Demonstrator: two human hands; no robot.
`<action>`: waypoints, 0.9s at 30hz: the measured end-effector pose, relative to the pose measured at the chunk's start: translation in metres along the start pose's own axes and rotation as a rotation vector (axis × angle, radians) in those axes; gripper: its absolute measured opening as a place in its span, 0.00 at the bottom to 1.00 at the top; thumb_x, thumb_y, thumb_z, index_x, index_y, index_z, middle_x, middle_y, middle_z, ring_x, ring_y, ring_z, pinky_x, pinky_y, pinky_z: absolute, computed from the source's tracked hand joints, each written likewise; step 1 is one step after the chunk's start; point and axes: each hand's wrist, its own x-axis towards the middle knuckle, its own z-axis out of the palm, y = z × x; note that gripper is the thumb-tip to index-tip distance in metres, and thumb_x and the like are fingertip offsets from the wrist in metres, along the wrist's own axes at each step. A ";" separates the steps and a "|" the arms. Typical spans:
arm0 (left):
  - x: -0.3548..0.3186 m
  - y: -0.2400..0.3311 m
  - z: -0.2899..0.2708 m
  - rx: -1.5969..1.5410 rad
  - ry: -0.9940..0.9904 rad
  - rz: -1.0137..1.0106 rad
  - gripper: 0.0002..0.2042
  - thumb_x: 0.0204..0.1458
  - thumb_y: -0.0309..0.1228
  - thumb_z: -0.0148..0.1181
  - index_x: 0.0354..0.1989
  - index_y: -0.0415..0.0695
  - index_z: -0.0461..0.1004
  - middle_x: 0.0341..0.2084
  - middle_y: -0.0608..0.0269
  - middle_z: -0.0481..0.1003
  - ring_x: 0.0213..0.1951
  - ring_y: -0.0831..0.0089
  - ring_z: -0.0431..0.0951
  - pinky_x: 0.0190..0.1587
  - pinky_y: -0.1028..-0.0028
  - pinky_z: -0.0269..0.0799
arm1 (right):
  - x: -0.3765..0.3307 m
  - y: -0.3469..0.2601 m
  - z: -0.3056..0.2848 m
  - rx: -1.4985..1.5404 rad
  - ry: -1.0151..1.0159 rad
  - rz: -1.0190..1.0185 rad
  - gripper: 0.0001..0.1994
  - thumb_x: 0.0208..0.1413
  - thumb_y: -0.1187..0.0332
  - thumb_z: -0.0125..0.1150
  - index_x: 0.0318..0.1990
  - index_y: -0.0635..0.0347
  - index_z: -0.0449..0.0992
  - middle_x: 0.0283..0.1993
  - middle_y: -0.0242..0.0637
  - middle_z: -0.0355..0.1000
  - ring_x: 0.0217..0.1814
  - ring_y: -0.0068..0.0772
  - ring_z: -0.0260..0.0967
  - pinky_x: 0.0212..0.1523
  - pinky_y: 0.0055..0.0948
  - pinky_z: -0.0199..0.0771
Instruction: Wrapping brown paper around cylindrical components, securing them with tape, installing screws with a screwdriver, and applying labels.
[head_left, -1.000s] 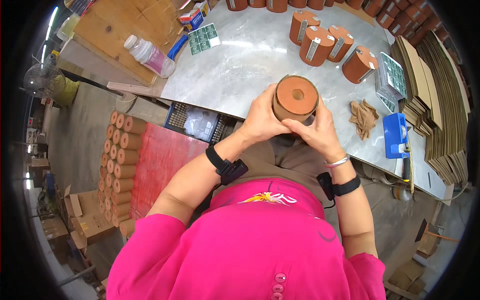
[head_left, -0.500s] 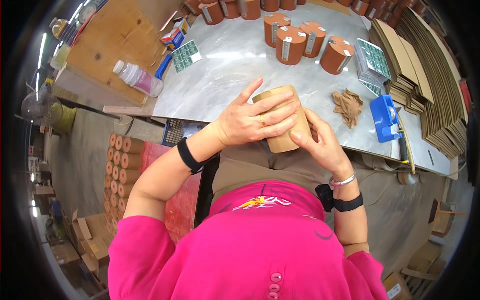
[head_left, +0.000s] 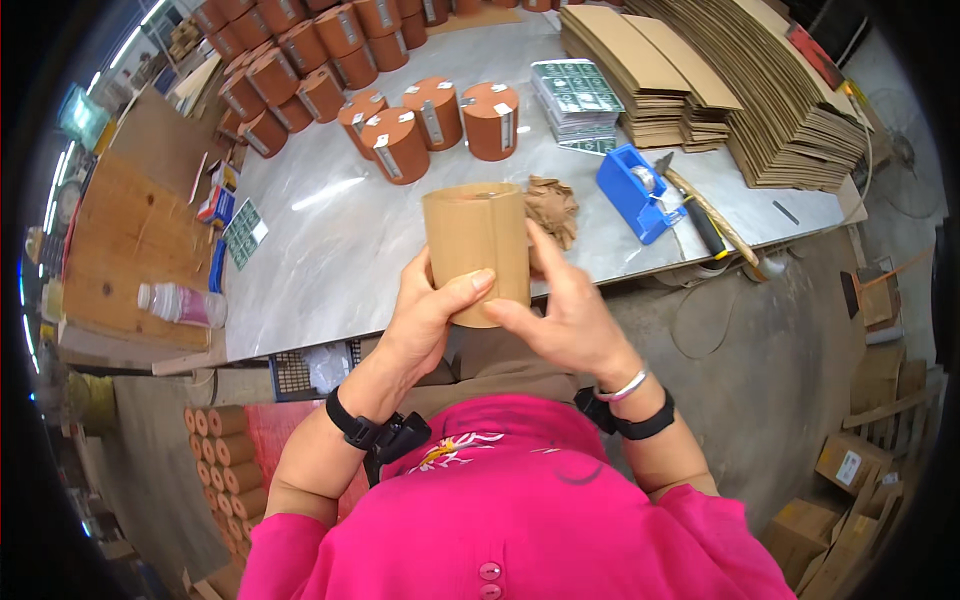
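A tan, paper-covered cylinder [head_left: 476, 238] stands nearly upright between my hands, above the table's near edge. My left hand [head_left: 422, 308] grips its left side, the thumb lying across the lower front. On the other side, my right hand [head_left: 575, 312] holds it with the thumb low on the front and the fingers along the right side. A vertical seam shows on the cylinder's front. Just behind it lies a crumpled brown paper or cloth piece [head_left: 552, 208]. Farther back stand several reddish-brown cylinders [head_left: 397, 148] with metallic strips down their sides.
To the right are a blue tape dispenser [head_left: 632, 196], a hammer [head_left: 712, 212], stacked label sheets [head_left: 575, 92] and flat cardboard [head_left: 640, 70]. A plastic bottle [head_left: 183, 304] lies at the left. Tan rolls [head_left: 230, 450] are piled below the table [head_left: 300, 270] at lower left.
My left hand has moved from across the cylinder's front to its left side. The cylinder has turned from tilted to nearly upright. The view has shifted, showing more of the back-left table.
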 end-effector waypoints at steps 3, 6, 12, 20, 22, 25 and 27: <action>0.025 0.017 0.019 0.036 -0.132 -0.002 0.29 0.51 0.36 0.68 0.60 0.36 0.66 0.50 0.57 0.74 0.52 0.70 0.75 0.55 0.68 0.71 | 0.005 0.007 -0.063 -0.514 0.378 -0.076 0.27 0.54 0.61 0.70 0.57 0.68 0.71 0.49 0.48 0.75 0.54 0.43 0.73 0.56 0.35 0.70; 0.073 0.028 0.045 0.080 -0.320 0.028 0.30 0.50 0.37 0.68 0.59 0.36 0.66 0.49 0.56 0.75 0.51 0.70 0.76 0.54 0.69 0.72 | 0.009 0.050 -0.140 -0.693 0.670 -0.031 0.17 0.59 0.60 0.64 0.45 0.67 0.77 0.43 0.48 0.75 0.48 0.47 0.72 0.49 0.37 0.70; 0.165 0.014 0.094 0.160 -0.481 -0.084 0.30 0.53 0.40 0.65 0.60 0.34 0.66 0.48 0.56 0.76 0.47 0.73 0.79 0.50 0.73 0.76 | 0.015 0.090 -0.177 -0.463 0.538 0.379 0.21 0.62 0.55 0.60 0.35 0.71 0.80 0.26 0.44 0.76 0.30 0.34 0.71 0.36 0.34 0.71; 0.199 -0.014 0.092 0.229 -0.496 -0.229 0.30 0.52 0.42 0.66 0.60 0.39 0.66 0.48 0.57 0.76 0.48 0.71 0.79 0.52 0.73 0.76 | 0.023 0.092 -0.174 -0.443 0.410 0.389 0.19 0.60 0.58 0.61 0.31 0.71 0.79 0.23 0.44 0.74 0.26 0.28 0.66 0.30 0.33 0.66; 0.199 -0.016 0.095 0.274 -0.506 -0.182 0.31 0.52 0.42 0.66 0.61 0.39 0.66 0.48 0.57 0.76 0.49 0.71 0.79 0.52 0.72 0.76 | 0.025 0.089 -0.173 -0.419 0.436 0.300 0.16 0.59 0.62 0.62 0.29 0.71 0.78 0.21 0.40 0.71 0.25 0.27 0.65 0.30 0.33 0.66; 0.196 -0.015 0.098 0.310 -0.501 -0.153 0.31 0.52 0.42 0.66 0.61 0.38 0.66 0.49 0.56 0.76 0.49 0.72 0.79 0.51 0.72 0.77 | 0.028 0.073 -0.167 -0.386 0.566 0.189 0.13 0.57 0.67 0.63 0.27 0.69 0.77 0.21 0.34 0.69 0.26 0.24 0.64 0.29 0.31 0.65; 0.194 -0.014 0.098 0.300 -0.489 -0.176 0.31 0.51 0.41 0.66 0.60 0.38 0.66 0.49 0.56 0.76 0.49 0.72 0.79 0.51 0.73 0.77 | 0.023 0.073 -0.171 -0.353 0.607 0.108 0.13 0.58 0.67 0.62 0.25 0.68 0.76 0.22 0.31 0.69 0.26 0.22 0.63 0.29 0.28 0.63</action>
